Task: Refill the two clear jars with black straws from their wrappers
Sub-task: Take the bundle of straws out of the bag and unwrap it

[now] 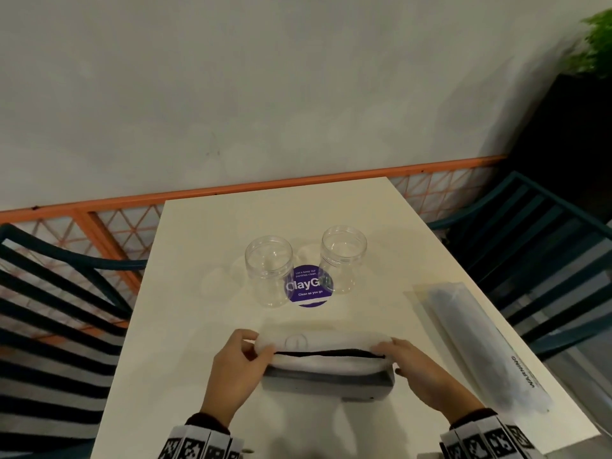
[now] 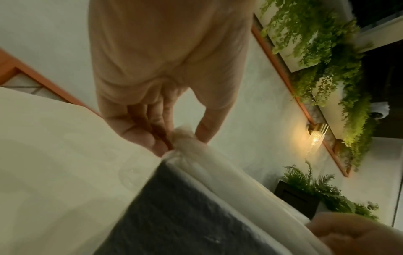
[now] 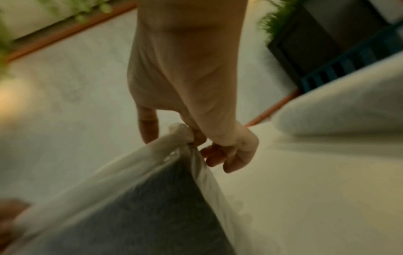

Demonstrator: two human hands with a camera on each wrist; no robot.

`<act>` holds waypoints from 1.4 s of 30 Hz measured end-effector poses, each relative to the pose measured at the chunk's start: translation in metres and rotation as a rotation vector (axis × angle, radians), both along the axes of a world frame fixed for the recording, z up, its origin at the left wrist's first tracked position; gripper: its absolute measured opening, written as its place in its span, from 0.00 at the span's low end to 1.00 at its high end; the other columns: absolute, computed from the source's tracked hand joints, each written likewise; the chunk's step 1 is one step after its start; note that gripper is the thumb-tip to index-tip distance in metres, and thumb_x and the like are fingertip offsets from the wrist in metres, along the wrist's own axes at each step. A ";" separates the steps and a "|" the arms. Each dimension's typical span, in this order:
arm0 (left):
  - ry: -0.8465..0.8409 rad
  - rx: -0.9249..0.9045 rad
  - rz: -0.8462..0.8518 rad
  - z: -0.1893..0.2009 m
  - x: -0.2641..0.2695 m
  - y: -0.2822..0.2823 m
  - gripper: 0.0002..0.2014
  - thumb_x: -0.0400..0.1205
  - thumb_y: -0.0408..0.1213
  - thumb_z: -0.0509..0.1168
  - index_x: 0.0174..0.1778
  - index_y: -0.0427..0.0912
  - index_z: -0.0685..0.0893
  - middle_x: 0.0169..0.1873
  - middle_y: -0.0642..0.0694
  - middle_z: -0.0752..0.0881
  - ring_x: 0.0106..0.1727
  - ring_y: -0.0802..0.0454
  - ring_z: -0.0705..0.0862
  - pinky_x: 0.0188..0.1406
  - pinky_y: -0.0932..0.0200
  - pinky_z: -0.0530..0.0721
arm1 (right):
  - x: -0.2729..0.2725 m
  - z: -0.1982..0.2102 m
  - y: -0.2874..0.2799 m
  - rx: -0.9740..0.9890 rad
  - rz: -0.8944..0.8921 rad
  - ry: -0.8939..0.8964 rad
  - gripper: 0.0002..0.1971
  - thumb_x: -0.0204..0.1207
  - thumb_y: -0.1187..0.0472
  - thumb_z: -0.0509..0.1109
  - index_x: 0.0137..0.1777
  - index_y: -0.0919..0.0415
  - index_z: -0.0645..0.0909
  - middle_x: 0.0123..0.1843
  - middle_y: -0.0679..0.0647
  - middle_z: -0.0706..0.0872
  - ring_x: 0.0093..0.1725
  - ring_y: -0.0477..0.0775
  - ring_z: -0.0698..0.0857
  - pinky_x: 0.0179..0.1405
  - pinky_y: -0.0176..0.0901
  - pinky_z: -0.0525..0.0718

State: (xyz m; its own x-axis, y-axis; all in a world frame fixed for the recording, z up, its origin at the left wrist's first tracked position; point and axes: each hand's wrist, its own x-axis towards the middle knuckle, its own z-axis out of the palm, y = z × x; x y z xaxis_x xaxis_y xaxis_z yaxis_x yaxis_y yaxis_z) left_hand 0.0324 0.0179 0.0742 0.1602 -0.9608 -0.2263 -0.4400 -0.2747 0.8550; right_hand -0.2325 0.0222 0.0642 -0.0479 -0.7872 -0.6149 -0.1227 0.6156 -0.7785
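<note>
Two clear jars, one on the left (image 1: 269, 275) and one on the right (image 1: 343, 258), stand with nothing in them in the middle of the white table (image 1: 205, 299). Near the front edge lies a translucent wrapper (image 1: 326, 354) of black straws (image 1: 328, 379), its top slit showing a dark line. My left hand (image 1: 246, 351) pinches the wrapper's left top corner (image 2: 182, 136). My right hand (image 1: 397, 356) pinches the right top corner (image 3: 182, 133). Both wrist views show the frosted plastic (image 2: 229, 174) over the dark straw bundle (image 3: 157, 212).
A second wrapped pack of straws (image 1: 486, 346) lies along the table's right edge. A purple round sticker (image 1: 309, 288) sits between the jars. Dark slatted chairs flank the table, one on the left (image 1: 56, 293) and one on the right (image 1: 536, 246). An orange rail (image 1: 231, 190) runs behind.
</note>
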 end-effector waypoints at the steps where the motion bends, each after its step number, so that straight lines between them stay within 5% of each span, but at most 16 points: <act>1: -0.027 -0.016 -0.018 0.001 -0.001 0.000 0.13 0.74 0.39 0.70 0.51 0.44 0.76 0.40 0.46 0.86 0.40 0.54 0.84 0.34 0.67 0.76 | 0.003 -0.001 -0.001 -0.035 0.060 0.164 0.21 0.75 0.54 0.68 0.64 0.63 0.72 0.66 0.56 0.74 0.64 0.57 0.75 0.62 0.47 0.72; 4: -0.080 -0.058 -0.072 0.002 -0.006 0.003 0.15 0.76 0.35 0.68 0.52 0.45 0.69 0.37 0.46 0.84 0.36 0.53 0.83 0.31 0.68 0.77 | 0.010 -0.004 -0.004 -0.305 0.164 0.600 0.16 0.74 0.58 0.68 0.55 0.53 0.64 0.58 0.54 0.73 0.55 0.55 0.75 0.53 0.43 0.74; 7: -0.162 -0.126 -0.162 0.000 -0.013 0.009 0.10 0.79 0.32 0.63 0.47 0.49 0.67 0.47 0.45 0.78 0.35 0.49 0.80 0.33 0.63 0.78 | 0.016 -0.005 -0.003 -0.738 0.455 0.843 0.15 0.67 0.67 0.63 0.45 0.46 0.67 0.56 0.52 0.78 0.53 0.51 0.72 0.55 0.41 0.71; 11: -0.330 -0.162 -0.308 -0.011 -0.017 0.016 0.22 0.78 0.25 0.56 0.32 0.63 0.75 0.59 0.53 0.69 0.56 0.53 0.76 0.55 0.64 0.72 | 0.017 -0.002 -0.009 -0.865 0.849 0.826 0.09 0.71 0.63 0.59 0.39 0.45 0.74 0.64 0.53 0.82 0.63 0.55 0.80 0.59 0.40 0.70; 14: -0.370 -0.154 -0.166 -0.017 -0.025 0.016 0.23 0.74 0.25 0.59 0.31 0.64 0.82 0.53 0.48 0.76 0.53 0.46 0.79 0.57 0.54 0.78 | 0.020 0.007 -0.014 -0.883 1.018 0.769 0.09 0.74 0.57 0.57 0.38 0.48 0.78 0.69 0.53 0.79 0.66 0.56 0.78 0.61 0.42 0.73; 16: -0.401 -0.133 -0.030 -0.014 -0.034 0.016 0.13 0.72 0.29 0.65 0.35 0.52 0.89 0.50 0.45 0.80 0.48 0.43 0.81 0.51 0.51 0.82 | 0.023 0.009 -0.016 -0.848 1.097 0.738 0.15 0.75 0.54 0.54 0.48 0.48 0.83 0.71 0.55 0.77 0.68 0.58 0.77 0.66 0.45 0.75; 18: -0.437 -0.121 0.078 -0.010 -0.041 0.016 0.05 0.69 0.32 0.71 0.36 0.47 0.89 0.47 0.44 0.83 0.44 0.42 0.82 0.43 0.54 0.82 | 0.024 0.015 -0.020 -0.833 1.120 0.746 0.25 0.76 0.51 0.46 0.68 0.49 0.76 0.76 0.56 0.70 0.72 0.58 0.72 0.73 0.43 0.70; 22: -0.494 -0.090 0.059 -0.014 -0.034 0.017 0.24 0.60 0.21 0.70 0.47 0.51 0.88 0.49 0.41 0.83 0.39 0.39 0.81 0.31 0.51 0.83 | 0.013 0.028 -0.032 -0.662 1.246 0.883 0.35 0.76 0.57 0.65 0.80 0.50 0.53 0.82 0.51 0.55 0.76 0.57 0.62 0.74 0.49 0.66; 26: -0.317 0.033 -0.085 -0.006 -0.031 0.023 0.33 0.69 0.25 0.65 0.68 0.57 0.72 0.56 0.43 0.68 0.46 0.46 0.78 0.51 0.65 0.76 | 0.002 0.031 -0.046 -0.583 1.253 1.017 0.43 0.70 0.51 0.73 0.80 0.43 0.50 0.80 0.55 0.55 0.76 0.61 0.61 0.71 0.56 0.70; 29: -0.233 0.020 -0.096 0.006 -0.036 0.023 0.33 0.71 0.23 0.62 0.71 0.54 0.67 0.56 0.45 0.65 0.48 0.53 0.76 0.48 0.76 0.71 | 0.005 0.042 -0.049 -0.680 1.173 1.016 0.38 0.70 0.52 0.72 0.78 0.41 0.57 0.75 0.56 0.60 0.74 0.59 0.60 0.71 0.51 0.67; 33: -0.238 -0.052 -0.050 0.022 -0.043 0.020 0.31 0.72 0.22 0.61 0.70 0.51 0.69 0.56 0.48 0.65 0.46 0.55 0.77 0.40 0.84 0.74 | 0.034 0.049 -0.039 -0.966 0.984 0.728 0.19 0.75 0.58 0.67 0.67 0.52 0.77 0.61 0.52 0.74 0.63 0.53 0.72 0.67 0.41 0.73; 38: -0.275 -0.163 -0.078 0.047 -0.062 0.020 0.30 0.76 0.26 0.60 0.73 0.53 0.66 0.56 0.52 0.67 0.52 0.56 0.77 0.45 0.83 0.72 | 0.069 0.036 -0.040 -0.865 0.972 0.677 0.32 0.71 0.51 0.72 0.74 0.57 0.67 0.70 0.54 0.72 0.69 0.52 0.70 0.70 0.39 0.69; 42: -0.302 -0.296 -0.121 0.057 -0.067 0.022 0.31 0.75 0.26 0.60 0.74 0.53 0.67 0.55 0.64 0.67 0.66 0.64 0.67 0.54 0.92 0.56 | 0.069 0.036 -0.048 -0.899 0.927 0.568 0.36 0.67 0.46 0.73 0.73 0.56 0.66 0.70 0.51 0.75 0.69 0.48 0.72 0.71 0.38 0.71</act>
State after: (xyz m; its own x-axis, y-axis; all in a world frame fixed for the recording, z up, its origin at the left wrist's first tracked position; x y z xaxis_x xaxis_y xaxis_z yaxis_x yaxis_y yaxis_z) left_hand -0.0349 0.0397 0.1307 0.0587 -0.9931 0.1016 -0.6962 0.0322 0.7171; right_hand -0.1631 -0.0262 0.0998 0.6287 -0.7768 0.0351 -0.6287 -0.5344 -0.5650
